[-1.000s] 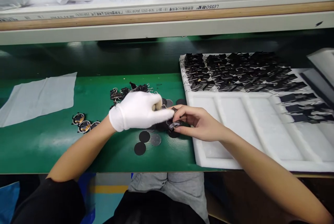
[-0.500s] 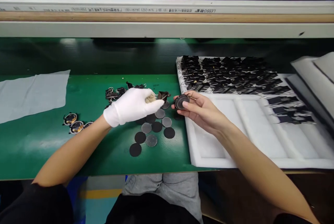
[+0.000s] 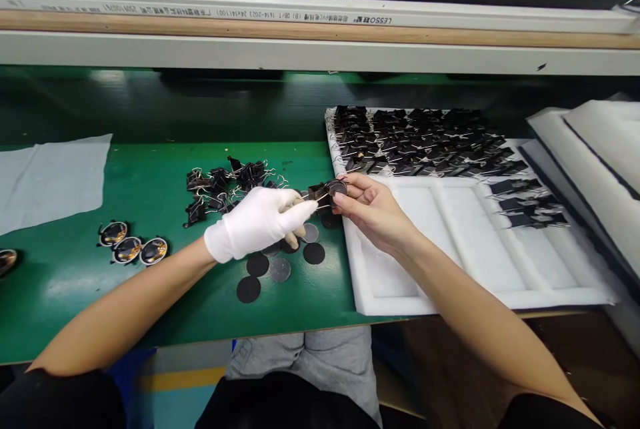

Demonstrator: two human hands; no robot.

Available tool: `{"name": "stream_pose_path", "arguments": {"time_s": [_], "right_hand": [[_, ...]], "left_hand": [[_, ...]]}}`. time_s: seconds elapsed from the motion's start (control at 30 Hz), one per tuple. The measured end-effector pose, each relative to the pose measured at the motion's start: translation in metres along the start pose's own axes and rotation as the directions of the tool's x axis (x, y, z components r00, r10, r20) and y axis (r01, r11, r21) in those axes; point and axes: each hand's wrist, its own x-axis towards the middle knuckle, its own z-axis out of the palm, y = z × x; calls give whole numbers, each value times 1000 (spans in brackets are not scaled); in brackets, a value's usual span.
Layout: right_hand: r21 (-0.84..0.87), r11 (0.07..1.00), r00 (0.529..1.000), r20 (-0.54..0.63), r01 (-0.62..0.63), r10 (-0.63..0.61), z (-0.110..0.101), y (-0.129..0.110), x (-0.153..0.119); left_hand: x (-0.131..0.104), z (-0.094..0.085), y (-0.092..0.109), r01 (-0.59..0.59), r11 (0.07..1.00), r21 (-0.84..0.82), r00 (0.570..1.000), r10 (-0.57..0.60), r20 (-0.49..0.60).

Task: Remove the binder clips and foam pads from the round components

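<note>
My left hand [image 3: 263,221], in a white glove, pinches the wire handles of a black binder clip [image 3: 317,193]. My right hand [image 3: 373,212] is bare and grips a dark round piece [image 3: 338,189] by its edge. The clip's jaw meets this piece; whether it has closed over the rim cannot be made out. Below the gloved hand lie loose black discs [image 3: 314,253] and clear discs [image 3: 280,269] on the green table. More binder clips [image 3: 253,175] are heaped just beyond my left hand.
To the right, a white foam tray [image 3: 357,299] holds rows of clipped black pieces [image 3: 420,142]. Silver-rimmed round parts [image 3: 127,250] lie at the left near a white sheet [image 3: 55,182]. More foam [image 3: 600,169] leans at far right. A shelf edge [image 3: 300,52] crosses behind.
The binder clip in my left hand has come over to the round piece in my right hand, closing the gap between them. The camera view has shifted slightly right.
</note>
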Motion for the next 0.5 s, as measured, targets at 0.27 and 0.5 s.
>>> {"name": "stream_pose_path", "arguments": {"time_s": [0.27,0.5], "right_hand": [[121,990,996,-50,-67,74,-1,-1,2],[324,939,991,-30,-114,131,-3,-3,2]], "left_hand": [[10,-29,-4,-68,871,487,959,191,-208],[33,-38,-21,63,287,956,937,314,-156]]}}
